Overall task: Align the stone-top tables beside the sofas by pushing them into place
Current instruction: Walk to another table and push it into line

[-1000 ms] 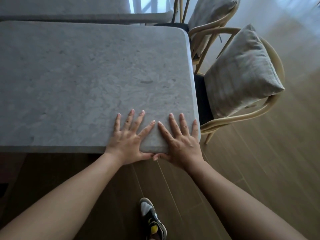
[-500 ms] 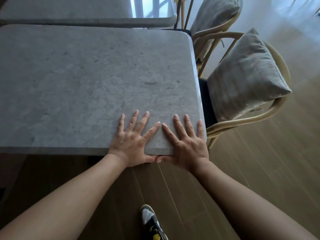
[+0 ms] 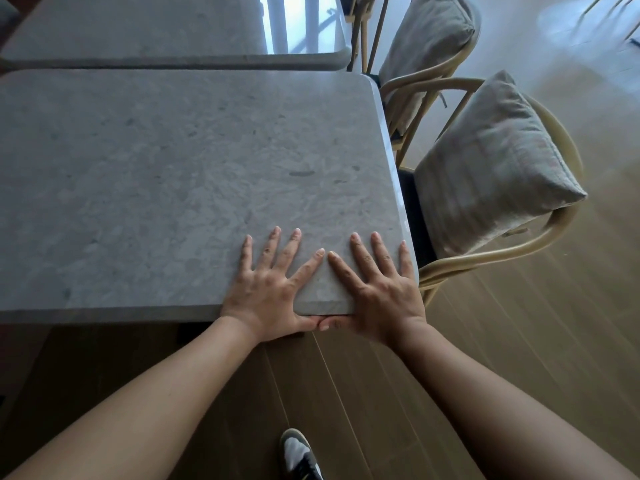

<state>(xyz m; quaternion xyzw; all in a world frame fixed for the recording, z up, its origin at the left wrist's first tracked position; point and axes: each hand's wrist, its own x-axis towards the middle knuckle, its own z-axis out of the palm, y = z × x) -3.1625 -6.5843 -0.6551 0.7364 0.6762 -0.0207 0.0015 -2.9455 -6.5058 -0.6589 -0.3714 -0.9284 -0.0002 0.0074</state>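
Now your left hand (image 3: 266, 289) and right hand (image 3: 377, 292) lie flat, fingers spread, on the near right corner of the stone-top table (image 3: 173, 168), thumbs against its near edge (tips nearly meeting). Most of the slab runs off to your left; straight ahead, a thin gap separates it from the second table (image 3: 156, 29).

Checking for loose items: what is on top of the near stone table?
The left hand and right hand lie flat on the near stone table by its right corner; the stone beneath them is covered.
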